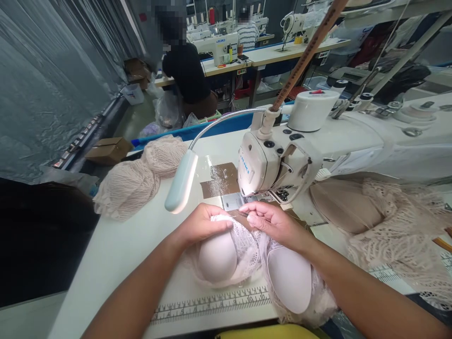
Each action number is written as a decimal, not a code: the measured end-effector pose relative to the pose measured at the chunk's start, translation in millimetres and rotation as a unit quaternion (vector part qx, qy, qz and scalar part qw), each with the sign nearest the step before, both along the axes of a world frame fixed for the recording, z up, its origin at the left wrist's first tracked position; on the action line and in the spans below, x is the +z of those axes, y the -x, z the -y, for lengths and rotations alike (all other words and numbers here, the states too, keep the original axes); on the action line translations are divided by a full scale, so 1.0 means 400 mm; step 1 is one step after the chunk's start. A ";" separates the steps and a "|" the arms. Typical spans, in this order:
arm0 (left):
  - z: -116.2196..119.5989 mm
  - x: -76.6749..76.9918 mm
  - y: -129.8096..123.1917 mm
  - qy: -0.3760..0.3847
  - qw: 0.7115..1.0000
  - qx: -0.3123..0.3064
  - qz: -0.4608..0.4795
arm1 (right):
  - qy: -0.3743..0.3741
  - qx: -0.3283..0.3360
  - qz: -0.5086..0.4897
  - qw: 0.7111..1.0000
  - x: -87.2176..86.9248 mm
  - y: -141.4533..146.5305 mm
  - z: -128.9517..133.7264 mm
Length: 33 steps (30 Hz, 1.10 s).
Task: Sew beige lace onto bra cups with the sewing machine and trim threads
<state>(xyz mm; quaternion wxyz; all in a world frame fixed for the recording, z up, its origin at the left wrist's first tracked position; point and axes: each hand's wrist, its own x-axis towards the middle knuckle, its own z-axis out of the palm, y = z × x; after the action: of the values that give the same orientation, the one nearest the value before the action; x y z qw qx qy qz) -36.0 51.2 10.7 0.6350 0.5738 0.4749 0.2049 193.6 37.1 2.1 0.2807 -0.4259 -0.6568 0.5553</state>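
A pale lace bra (218, 256) with smooth moulded cups lies in front of the sewing machine (259, 162). With thumb and fingers, my left hand (208, 223) grips the bra's upper lace edge by the left cup. My right hand (270, 221) is closed on a thin dark tool (243, 213), whose exact kind is too small to tell. Its fingertips are close to the needle plate (231, 202), just below the machine head. The second cup (290, 280) hangs toward the table's front edge, under my right forearm.
A lamp (181, 181) on a bent neck hangs left of the machine head. Beige lace cups (129, 188) lie at the table's left; more beige lace pieces (384, 216) lie at the right. A ruler strip (212, 303) runs along the front. Another person (185, 70) sits beyond the table.
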 end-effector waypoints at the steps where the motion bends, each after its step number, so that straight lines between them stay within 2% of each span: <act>1: 0.000 -0.001 -0.001 0.002 1.000 0.001 0.002 | 0.003 0.003 0.015 1.000 0.007 -0.002 0.000; 9: 0.005 -0.015 -0.008 0.004 0.999 -0.008 0.042 | -0.048 0.007 0.054 0.997 0.022 0.031 0.000; 17: 0.009 -0.013 -0.016 0.008 0.998 -0.034 0.050 | -0.082 -0.008 0.025 0.996 0.023 0.056 0.006; 21: 0.007 -0.011 -0.014 0.009 0.998 -0.036 0.041 | -0.071 -0.011 0.016 0.997 0.017 0.046 0.003; 25: 0.006 -0.014 -0.012 0.007 0.999 -0.036 0.031 | -0.029 0.017 0.007 0.999 0.011 0.034 -0.001; 30: 0.010 -0.013 -0.025 -0.003 0.998 -0.057 0.020 | -0.065 0.001 0.032 0.997 0.000 0.058 -0.002; 33: 0.002 -0.009 -0.022 0.017 0.996 -0.074 0.037 | -0.065 -0.011 0.023 0.998 0.002 0.063 -0.006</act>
<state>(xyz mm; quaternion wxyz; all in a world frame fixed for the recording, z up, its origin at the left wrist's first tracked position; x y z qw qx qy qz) -27.1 50.5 7.2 0.6751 0.5886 0.4109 0.1699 168.4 39.6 2.8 0.2986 -0.4271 -0.6931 0.4981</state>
